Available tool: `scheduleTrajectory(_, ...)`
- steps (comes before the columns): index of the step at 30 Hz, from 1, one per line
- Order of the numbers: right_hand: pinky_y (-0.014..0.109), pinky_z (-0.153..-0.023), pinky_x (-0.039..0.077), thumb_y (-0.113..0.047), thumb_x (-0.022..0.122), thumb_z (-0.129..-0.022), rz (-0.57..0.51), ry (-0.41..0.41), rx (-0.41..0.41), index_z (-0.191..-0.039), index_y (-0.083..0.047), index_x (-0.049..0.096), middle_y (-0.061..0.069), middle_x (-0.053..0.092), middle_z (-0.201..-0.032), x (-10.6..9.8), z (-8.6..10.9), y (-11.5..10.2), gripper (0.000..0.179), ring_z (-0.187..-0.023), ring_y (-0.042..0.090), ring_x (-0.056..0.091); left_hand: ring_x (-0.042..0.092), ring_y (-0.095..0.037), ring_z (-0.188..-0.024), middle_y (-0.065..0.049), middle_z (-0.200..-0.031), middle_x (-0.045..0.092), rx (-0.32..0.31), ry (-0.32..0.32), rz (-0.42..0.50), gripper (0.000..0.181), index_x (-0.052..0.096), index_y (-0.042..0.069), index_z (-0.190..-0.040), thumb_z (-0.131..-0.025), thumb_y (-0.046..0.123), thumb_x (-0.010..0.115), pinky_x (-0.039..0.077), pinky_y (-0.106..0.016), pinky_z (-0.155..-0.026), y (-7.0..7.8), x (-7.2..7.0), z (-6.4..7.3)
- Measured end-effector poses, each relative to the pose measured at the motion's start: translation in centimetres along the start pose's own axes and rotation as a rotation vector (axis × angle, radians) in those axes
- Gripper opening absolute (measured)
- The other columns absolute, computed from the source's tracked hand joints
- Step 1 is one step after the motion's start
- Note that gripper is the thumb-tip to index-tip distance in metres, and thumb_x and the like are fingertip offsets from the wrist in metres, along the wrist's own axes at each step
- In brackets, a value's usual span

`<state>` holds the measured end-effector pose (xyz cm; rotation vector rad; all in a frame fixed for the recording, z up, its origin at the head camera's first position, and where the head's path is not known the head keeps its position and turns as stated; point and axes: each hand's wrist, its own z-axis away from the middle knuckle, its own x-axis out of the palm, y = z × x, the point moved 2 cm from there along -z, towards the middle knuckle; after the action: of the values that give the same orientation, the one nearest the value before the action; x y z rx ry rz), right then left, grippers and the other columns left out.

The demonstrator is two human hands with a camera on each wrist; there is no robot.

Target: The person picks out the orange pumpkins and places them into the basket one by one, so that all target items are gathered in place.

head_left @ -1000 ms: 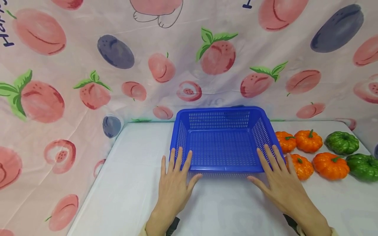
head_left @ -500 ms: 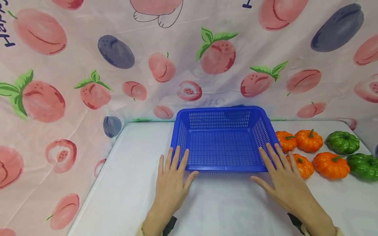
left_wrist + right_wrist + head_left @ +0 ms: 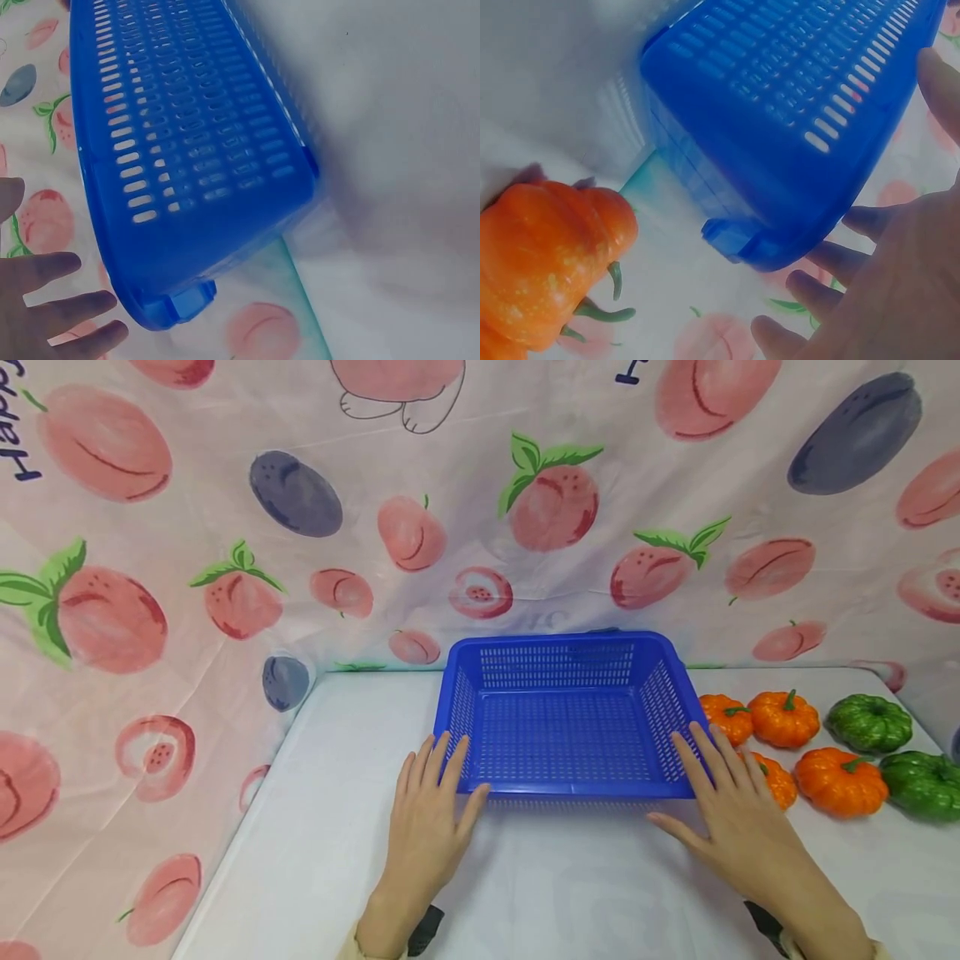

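A blue plastic basket (image 3: 581, 790) with slotted walls stands at the back middle of the white table, and nothing lies in it. My left hand (image 3: 423, 831) is palm down at its near left corner, fingers extended and thumb out to the side. At the near right corner my right hand (image 3: 742, 831) is spread the same way, its fingers overlapping the basket's rim in the head view. In the left wrist view the fingertips show a gap from the basket wall (image 3: 187, 247). The right wrist view has the fingers (image 3: 817, 292) close by the basket's rim.
Several orange pumpkins (image 3: 840, 782) are grouped right of the basket, one partly behind my right hand. Two green pumpkins (image 3: 870, 724) sit farther right. A fruit-printed cloth (image 3: 375, 460) hangs behind and to the left of the white table (image 3: 330, 760).
My hands have drifted apart: the left one a little to the left, the right one a little to the right. The basket and pumpkins stay where they were.
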<state>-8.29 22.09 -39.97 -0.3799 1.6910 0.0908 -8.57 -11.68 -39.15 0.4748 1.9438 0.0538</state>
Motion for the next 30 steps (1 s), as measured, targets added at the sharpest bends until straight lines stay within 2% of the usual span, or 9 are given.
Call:
scheduleTrajectory(7,0.046,-0.120,-0.017,-0.057,0.068,-0.086,-0.005,0.045,-0.024,-0.159,-0.007,0.009,0.022,0.007,-0.164,-0.1,0.2,0.6,0.107,-0.153,0.034,-0.008,0.043,-0.034,-0.139,-0.017,-0.146,0.051,0.007,0.075,0.027,0.054,0.051,0.008,-0.144,-0.100,0.040,0.055,0.030,-0.051,-0.117,-0.6,0.2,-0.1)
scheduleTrajectory(13,0.049,-0.122,-0.009,-0.050,0.074,-0.084,-0.019,0.072,-0.056,-0.159,-0.006,0.011,0.022,0.010,-0.164,-0.1,0.3,1.1,0.107,-0.153,0.037,0.000,0.049,-0.034,-0.131,-0.016,-0.140,0.055,0.014,0.142,0.047,0.050,0.055,0.006,-0.139,-0.098,0.033,0.059,0.037,-0.049,-0.112,-1.3,0.3,-0.3)
scheduleTrajectory(23,0.055,-0.122,-0.001,-0.046,0.078,-0.081,-0.041,0.096,-0.066,-0.157,-0.002,0.018,0.026,0.019,-0.160,-0.1,0.4,2.1,0.107,-0.149,0.043,0.012,0.053,-0.030,-0.129,-0.013,-0.137,0.058,-0.036,0.143,0.080,0.047,0.056,0.007,-0.138,-0.097,0.029,0.062,0.043,-0.046,-0.109,-2.0,0.5,-0.4)
scheduleTrajectory(30,0.060,-0.120,0.008,-0.042,0.080,-0.080,-0.071,0.124,-0.077,-0.156,-0.002,0.022,0.026,0.026,-0.157,-0.1,0.6,3.0,0.104,-0.139,0.048,0.028,0.058,-0.030,-0.123,-0.014,-0.133,0.061,-0.038,0.163,0.090,0.044,0.059,0.006,-0.135,-0.096,0.026,0.064,0.049,-0.045,-0.102,-2.7,0.7,-0.7)
